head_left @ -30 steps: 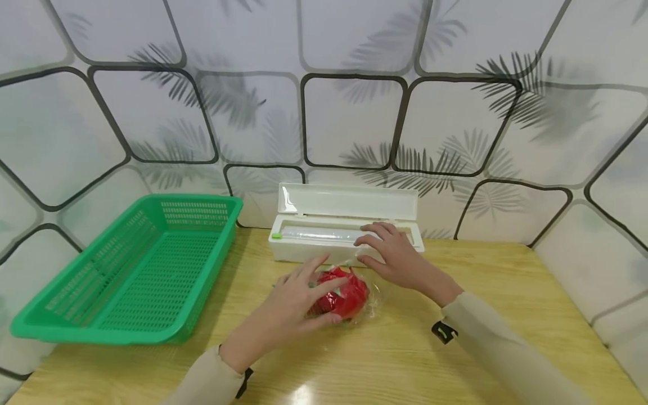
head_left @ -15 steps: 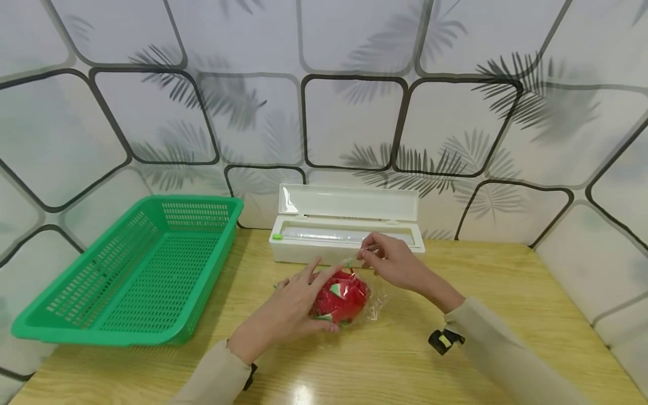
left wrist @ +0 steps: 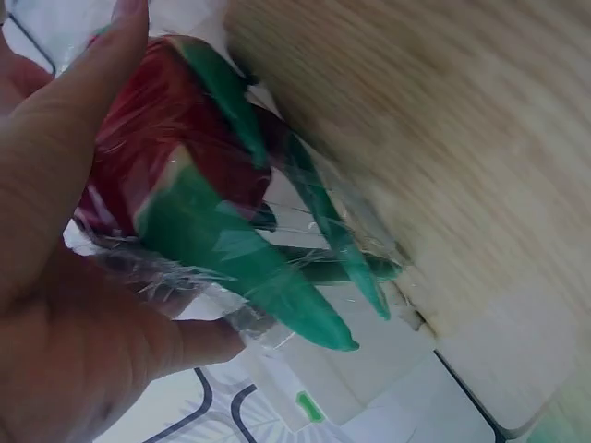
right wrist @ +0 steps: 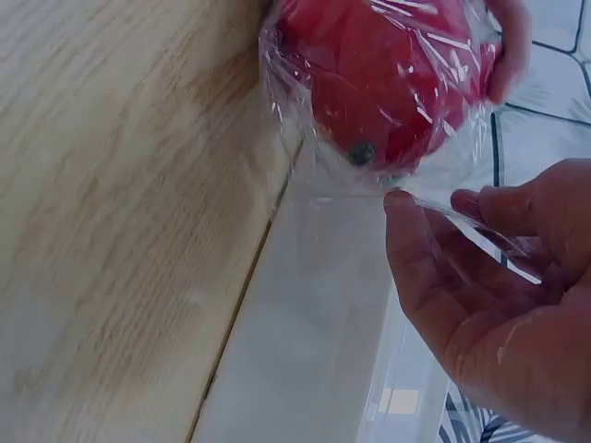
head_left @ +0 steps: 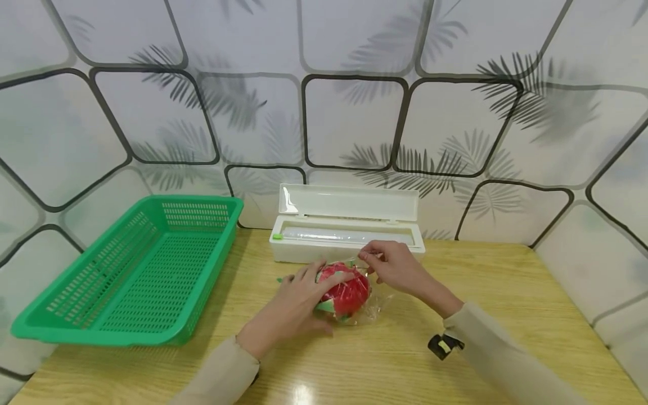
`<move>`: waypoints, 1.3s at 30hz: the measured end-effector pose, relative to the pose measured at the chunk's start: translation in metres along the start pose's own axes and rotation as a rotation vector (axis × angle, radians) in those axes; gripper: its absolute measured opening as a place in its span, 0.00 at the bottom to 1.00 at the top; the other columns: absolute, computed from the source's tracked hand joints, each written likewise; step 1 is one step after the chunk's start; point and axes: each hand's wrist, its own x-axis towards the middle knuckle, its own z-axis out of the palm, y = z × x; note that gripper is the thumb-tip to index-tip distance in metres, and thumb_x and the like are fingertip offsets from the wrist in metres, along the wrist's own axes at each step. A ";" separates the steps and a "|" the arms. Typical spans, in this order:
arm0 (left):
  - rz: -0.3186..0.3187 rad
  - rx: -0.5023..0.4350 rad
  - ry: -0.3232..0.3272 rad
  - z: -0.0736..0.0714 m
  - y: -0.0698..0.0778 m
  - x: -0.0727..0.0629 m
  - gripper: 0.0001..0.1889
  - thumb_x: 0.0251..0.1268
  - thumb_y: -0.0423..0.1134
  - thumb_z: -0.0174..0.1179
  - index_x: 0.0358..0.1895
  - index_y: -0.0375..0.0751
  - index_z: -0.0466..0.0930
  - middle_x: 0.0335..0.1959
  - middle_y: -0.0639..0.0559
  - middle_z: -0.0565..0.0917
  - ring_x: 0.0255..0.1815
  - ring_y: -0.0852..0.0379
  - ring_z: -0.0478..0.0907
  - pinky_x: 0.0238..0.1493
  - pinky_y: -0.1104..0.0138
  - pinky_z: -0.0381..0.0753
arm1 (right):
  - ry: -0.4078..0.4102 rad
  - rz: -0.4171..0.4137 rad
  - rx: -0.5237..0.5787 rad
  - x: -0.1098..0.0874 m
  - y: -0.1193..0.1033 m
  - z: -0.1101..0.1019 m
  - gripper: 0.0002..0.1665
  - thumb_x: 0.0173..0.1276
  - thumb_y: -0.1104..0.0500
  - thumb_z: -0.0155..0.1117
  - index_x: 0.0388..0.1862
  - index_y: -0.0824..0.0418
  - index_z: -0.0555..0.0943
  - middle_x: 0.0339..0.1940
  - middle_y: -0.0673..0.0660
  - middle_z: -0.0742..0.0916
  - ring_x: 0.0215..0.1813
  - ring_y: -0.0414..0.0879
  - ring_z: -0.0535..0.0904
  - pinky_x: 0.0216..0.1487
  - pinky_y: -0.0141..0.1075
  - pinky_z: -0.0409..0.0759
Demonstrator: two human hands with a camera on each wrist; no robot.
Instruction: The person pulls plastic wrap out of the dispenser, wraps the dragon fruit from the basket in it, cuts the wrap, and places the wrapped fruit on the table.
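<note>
A red dragon fruit (head_left: pixel 350 297) with green scales, wrapped in clear cling film (head_left: pixel 373 308), rests on the wooden table. My left hand (head_left: pixel 298 301) grips its left side, the fingers spread over the top. In the left wrist view, pointed green scales (left wrist: pixel 235 249) stick out under the film, close to the fingers. At the fruit's far right side, my right hand (head_left: pixel 397 267) pinches a loose edge of the film. The right wrist view has that film stretched from the fruit (right wrist: pixel 388 83) to the thumb and fingertips of the right hand (right wrist: pixel 499 268).
Just behind the fruit stands a white cling film box (head_left: pixel 304 253), lid (head_left: pixel 349 202) raised, with a film roll (head_left: pixel 324 234) and a green slider (head_left: pixel 277 237). A green plastic basket (head_left: pixel 189 298) sits at the left. Patterned wall covering surrounds the table (head_left: pixel 506 315).
My right hand went from loosely spread fingers to pinching the film edge. The left hand moved slightly right, and the fruit turned a little under it.
</note>
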 end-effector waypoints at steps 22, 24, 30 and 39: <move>0.053 -0.185 -0.157 -0.022 -0.010 0.038 0.53 0.45 0.54 0.82 0.77 0.63 0.61 0.63 0.45 0.82 0.61 0.45 0.82 0.60 0.51 0.84 | 0.220 -0.010 0.066 -0.022 -0.009 0.008 0.10 0.76 0.64 0.61 0.43 0.64 0.89 0.42 0.61 0.92 0.40 0.52 0.91 0.39 0.40 0.89; 0.057 -0.240 -0.212 -0.026 -0.010 0.043 0.53 0.45 0.53 0.82 0.77 0.61 0.62 0.63 0.49 0.83 0.62 0.49 0.82 0.63 0.54 0.82 | 0.229 -0.038 0.035 -0.025 -0.006 0.008 0.09 0.75 0.65 0.62 0.42 0.62 0.89 0.40 0.60 0.93 0.37 0.51 0.91 0.38 0.37 0.89; 0.017 -0.356 -0.410 -0.033 -0.013 0.053 0.50 0.46 0.57 0.81 0.74 0.63 0.63 0.66 0.56 0.79 0.65 0.55 0.78 0.62 0.60 0.81 | 0.219 -0.089 -0.046 -0.034 0.001 0.010 0.08 0.72 0.65 0.65 0.37 0.58 0.90 0.37 0.54 0.93 0.36 0.47 0.90 0.39 0.30 0.85; -0.021 -0.610 -0.545 -0.032 -0.024 0.060 0.46 0.53 0.51 0.79 0.75 0.65 0.62 0.68 0.60 0.74 0.65 0.61 0.75 0.57 0.70 0.81 | 0.090 -0.181 -0.054 -0.039 0.007 0.009 0.07 0.70 0.65 0.67 0.42 0.59 0.91 0.39 0.53 0.93 0.41 0.39 0.88 0.41 0.30 0.87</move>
